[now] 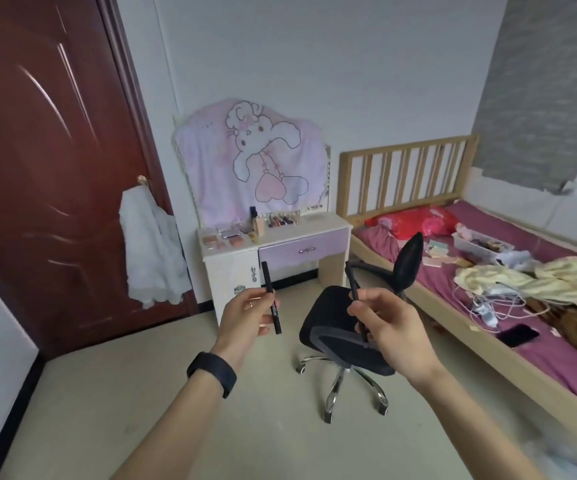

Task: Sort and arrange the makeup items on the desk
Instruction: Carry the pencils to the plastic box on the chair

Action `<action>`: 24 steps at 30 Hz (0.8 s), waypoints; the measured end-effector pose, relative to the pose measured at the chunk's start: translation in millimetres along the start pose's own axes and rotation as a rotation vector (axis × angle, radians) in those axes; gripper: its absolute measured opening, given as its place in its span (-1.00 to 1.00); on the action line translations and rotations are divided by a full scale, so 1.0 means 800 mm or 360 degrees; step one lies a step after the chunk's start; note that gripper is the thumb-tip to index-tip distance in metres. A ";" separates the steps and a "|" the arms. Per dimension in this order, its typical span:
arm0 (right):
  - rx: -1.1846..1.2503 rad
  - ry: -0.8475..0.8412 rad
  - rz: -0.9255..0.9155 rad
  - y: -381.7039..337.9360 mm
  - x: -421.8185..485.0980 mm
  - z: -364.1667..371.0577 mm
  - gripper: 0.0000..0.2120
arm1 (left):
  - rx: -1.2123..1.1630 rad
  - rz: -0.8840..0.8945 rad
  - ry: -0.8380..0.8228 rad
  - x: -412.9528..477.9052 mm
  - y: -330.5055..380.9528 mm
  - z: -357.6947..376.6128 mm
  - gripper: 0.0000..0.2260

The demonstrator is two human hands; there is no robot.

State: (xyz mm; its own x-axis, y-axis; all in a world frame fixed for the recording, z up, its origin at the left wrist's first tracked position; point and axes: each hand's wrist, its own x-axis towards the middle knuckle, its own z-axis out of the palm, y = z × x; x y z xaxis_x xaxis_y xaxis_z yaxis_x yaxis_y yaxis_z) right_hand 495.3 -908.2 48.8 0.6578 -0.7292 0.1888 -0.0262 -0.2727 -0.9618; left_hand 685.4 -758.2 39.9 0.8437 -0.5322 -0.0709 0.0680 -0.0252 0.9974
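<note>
My left hand grips a slim black makeup pen with white lettering, held upright in front of me. My right hand pinches a second black makeup pen, tilted slightly left. Both hands are raised over the floor, some way short of the white and purple desk against the far wall. On the desk lie palettes at the left, a beige bottle in the middle and a row of small makeup items at the back.
A black swivel chair stands on the floor between me and the desk. A wooden bed with clothes, cables, a phone and a clear box lines the right side. A red door with a white garment is at the left.
</note>
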 end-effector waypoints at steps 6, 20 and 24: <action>0.0110 -0.0026 0.0067 0.059 0.184 0.038 -0.96 | -0.0177 -0.0117 0.0135 0.172 0.005 0.010 -0.94; 0.0133 -0.0181 0.0303 0.162 0.495 0.188 -0.84 | -0.0199 -0.0358 0.0220 0.504 -0.058 -0.051 -0.91; 0.0094 -0.0090 0.0410 0.190 0.562 0.233 -0.85 | -0.0211 -0.0458 0.0131 0.600 -0.074 -0.074 -0.90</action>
State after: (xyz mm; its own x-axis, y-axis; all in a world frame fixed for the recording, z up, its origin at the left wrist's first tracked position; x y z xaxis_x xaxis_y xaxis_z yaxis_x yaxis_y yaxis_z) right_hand 927.7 -1160.7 -49.5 0.6764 -0.7329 -0.0732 -0.1551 -0.0445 -0.9869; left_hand 1117.7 -962.1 -54.0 0.8196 -0.4490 -0.3560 0.3742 -0.0511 0.9259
